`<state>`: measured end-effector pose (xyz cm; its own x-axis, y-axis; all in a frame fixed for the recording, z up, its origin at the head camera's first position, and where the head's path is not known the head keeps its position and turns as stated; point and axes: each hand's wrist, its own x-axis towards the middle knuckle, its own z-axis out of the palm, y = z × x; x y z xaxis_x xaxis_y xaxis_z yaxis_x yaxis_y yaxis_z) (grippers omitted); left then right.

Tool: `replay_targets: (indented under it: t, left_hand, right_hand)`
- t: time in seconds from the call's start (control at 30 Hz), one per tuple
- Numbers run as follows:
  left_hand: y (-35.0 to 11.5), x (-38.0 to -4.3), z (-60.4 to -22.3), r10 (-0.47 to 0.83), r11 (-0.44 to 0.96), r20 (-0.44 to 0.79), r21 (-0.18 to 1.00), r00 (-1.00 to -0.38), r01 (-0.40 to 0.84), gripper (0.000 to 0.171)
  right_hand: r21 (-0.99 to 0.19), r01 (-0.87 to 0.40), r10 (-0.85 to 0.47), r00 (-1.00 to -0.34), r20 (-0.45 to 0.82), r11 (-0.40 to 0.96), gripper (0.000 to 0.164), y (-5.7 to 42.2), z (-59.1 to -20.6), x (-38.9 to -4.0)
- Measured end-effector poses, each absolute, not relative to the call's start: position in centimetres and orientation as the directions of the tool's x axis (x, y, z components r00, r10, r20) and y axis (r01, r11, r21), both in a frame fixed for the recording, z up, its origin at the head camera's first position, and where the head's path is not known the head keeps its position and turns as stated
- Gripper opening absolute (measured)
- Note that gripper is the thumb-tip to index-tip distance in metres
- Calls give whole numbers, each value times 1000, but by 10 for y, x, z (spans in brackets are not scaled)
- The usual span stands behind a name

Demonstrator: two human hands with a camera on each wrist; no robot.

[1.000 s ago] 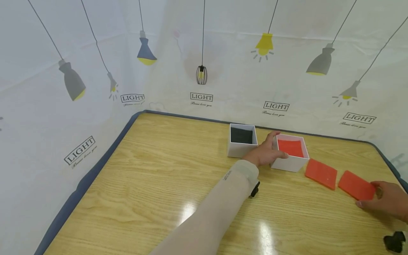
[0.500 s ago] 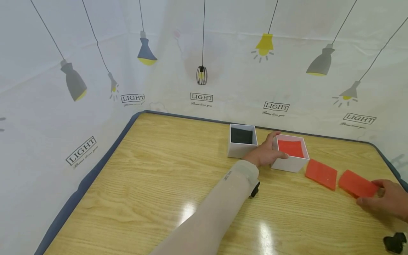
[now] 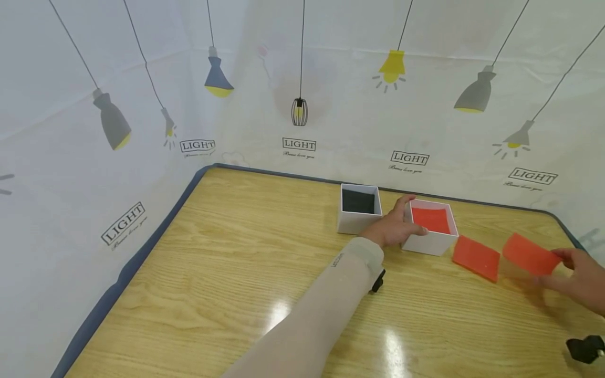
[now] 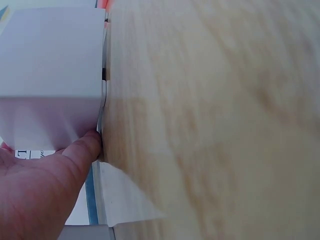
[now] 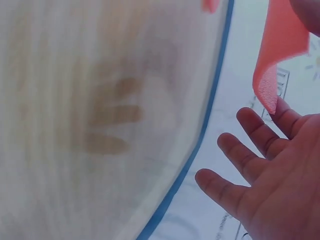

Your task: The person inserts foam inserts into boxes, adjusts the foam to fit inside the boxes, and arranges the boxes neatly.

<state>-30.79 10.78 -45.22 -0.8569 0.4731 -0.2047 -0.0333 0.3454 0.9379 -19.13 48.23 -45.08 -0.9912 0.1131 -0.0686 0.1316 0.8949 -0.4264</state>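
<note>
My left hand holds a white square box at its left side, the thumb over the front rim. Red material lies inside that box. In the left wrist view, the fingertips of this hand press against the box wall. Off to the right, my right hand pinches a thin red sheet by its right edge, raised off the table. The right wrist view shows this sheet bending, with several fingers spread below it. Another red sheet lies flat beside the box.
A second white box with black material in it stands left of my left hand. Behind the wooden table hangs a white curtain printed with lamps. A dark object sits near the right wrist.
My right hand has lifted the red sheet up off the table, and the sheet has bent slightly. My left hand and both boxes have stayed in place.
</note>
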Motion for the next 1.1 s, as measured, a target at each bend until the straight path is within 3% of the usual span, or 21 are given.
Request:
replay_targets:
  t: [0.17,0.53,0.83,1.1]
  left_hand:
    - [108,-308,-452,476,346,-208,938,-855,-36,85]
    - [108,-310,-454,479,347,-209,937,-852,-34,87]
    - [109,-309,-453,477,350,-218,936,-852,-43,85]
    - [109,-310,-454,478,351,-209,936,-853,-33,86]
  right_hand:
    - [-449,81,70,-997,-40,890,85,468,-438,-197]
    - [-473,-48,-59,-998,-8,880,90,436,-412,-212]
    - [-508,-99,-138,-990,-40,855,97,403,-399,-229]
    - [-553,-142,-231,-968,-94,821,93,381,-390,-246]
